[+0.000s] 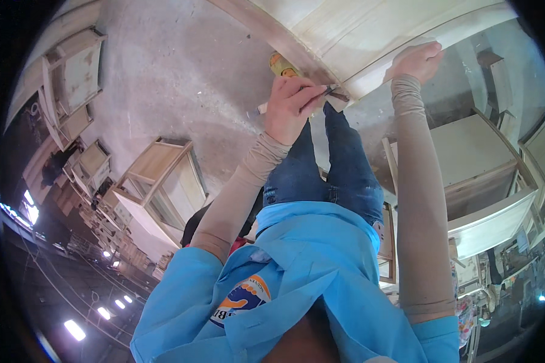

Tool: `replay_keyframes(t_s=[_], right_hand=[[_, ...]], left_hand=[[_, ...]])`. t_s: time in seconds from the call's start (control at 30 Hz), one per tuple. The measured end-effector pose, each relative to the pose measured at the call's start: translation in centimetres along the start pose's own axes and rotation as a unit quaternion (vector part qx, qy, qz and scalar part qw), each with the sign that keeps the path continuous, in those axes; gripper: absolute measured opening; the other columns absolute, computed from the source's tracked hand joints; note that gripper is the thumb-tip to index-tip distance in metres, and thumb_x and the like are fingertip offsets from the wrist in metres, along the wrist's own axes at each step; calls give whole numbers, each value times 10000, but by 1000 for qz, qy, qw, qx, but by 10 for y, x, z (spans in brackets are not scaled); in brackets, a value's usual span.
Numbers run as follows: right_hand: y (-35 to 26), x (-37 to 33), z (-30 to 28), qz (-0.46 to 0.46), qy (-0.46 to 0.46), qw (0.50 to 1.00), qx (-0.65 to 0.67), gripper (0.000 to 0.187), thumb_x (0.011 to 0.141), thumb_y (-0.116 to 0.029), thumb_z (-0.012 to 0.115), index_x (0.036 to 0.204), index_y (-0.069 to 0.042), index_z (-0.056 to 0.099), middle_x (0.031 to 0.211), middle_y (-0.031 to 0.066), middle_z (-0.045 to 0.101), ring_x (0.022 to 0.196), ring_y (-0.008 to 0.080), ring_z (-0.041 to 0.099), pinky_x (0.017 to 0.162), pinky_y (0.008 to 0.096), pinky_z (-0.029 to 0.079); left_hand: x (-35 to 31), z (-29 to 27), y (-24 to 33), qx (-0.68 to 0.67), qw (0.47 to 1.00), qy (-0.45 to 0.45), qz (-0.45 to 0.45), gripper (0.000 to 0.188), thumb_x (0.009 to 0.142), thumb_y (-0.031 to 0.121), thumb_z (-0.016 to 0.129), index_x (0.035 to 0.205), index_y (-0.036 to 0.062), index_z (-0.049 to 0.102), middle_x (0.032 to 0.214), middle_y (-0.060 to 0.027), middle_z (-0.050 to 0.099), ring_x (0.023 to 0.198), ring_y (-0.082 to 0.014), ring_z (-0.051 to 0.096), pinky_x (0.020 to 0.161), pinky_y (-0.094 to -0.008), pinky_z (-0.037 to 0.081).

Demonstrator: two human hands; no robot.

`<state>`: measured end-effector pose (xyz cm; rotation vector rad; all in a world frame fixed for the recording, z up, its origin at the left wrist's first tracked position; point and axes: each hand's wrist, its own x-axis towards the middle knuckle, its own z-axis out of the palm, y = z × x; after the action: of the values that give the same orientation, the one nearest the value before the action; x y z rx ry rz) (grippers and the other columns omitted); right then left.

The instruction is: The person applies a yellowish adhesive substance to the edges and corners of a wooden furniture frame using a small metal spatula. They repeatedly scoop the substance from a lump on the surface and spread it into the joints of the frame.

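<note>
My left hand [289, 109] is closed around a slim paintbrush [335, 93]. The brush's dark end is at the near corner of a pale wooden furniture piece [369, 36], and its light handle end sticks out on the left of the hand. My right hand [415, 64] has its fingers curled at the near edge of the same furniture piece, farther right; part of its grip is hidden. Just beyond my left hand, a yellow patterned thing [283, 65] shows on the floor, partly covered; I cannot tell what it is.
Unfinished wooden cabinets [157, 175] stand on the left, with another cabinet [75, 78] farther up. To the right is a larger pale cabinet [478, 175] with an open front. Grey concrete floor [181, 78] lies between them. My legs [351, 163] are just under the work.
</note>
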<state>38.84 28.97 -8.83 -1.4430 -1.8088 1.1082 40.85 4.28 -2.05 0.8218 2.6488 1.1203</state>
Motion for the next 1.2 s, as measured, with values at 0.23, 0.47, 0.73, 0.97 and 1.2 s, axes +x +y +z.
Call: replay_keyframes(t_s=[0.23, 0.47, 0.73, 0.97, 1.2], right_hand=[[3, 3, -2, 3, -24, 1000, -16, 539, 1016, -355, 278, 1150, 104, 526, 1133, 333, 582, 1053, 477, 546, 920, 502, 414], [0, 1, -4, -30, -54, 997, 35, 569, 1027, -306, 278, 1398, 117, 366, 1337, 370, 476, 1232, 480, 485, 1028, 472, 393], [-11, -4, -6, 37, -46, 998, 6, 651, 1021, -345, 255, 1451, 144, 269, 1471, 341, 361, 1364, 425, 388, 1155, 406, 302], [-3, 0, -6, 27, -42, 999, -8, 659, 1028, -363, 259, 1451, 142, 271, 1463, 347, 366, 1368, 431, 382, 1161, 408, 302], [-7, -2, -6, 38, -41, 998, -5, 646, 1027, -351, 269, 1444, 142, 286, 1450, 350, 384, 1342, 440, 412, 1151, 413, 315]], left_hand=[[-8, 2, 9, 14, 1000, -19, -16, 257, 753, 33, 751, 993, 125, 749, 907, -18, 654, 869, -234, 562, 771, -337, 466], [-1, -2, 6, -16, 999, -8, -36, 282, 740, 17, 744, 1000, 126, 747, 897, -24, 634, 866, -245, 565, 752, -347, 480], [4, -4, 12, -20, 998, -39, -36, 272, 739, 6, 734, 987, 116, 737, 891, -40, 619, 864, -258, 558, 753, -351, 476], [-6, -8, 19, -11, 996, -66, -51, 258, 745, 7, 735, 985, 103, 738, 884, -47, 624, 866, -256, 560, 755, -346, 470], [-6, -5, 18, -5, 999, -1, -48, 247, 750, 18, 742, 983, 101, 741, 922, -45, 643, 875, -261, 565, 763, -355, 478]])
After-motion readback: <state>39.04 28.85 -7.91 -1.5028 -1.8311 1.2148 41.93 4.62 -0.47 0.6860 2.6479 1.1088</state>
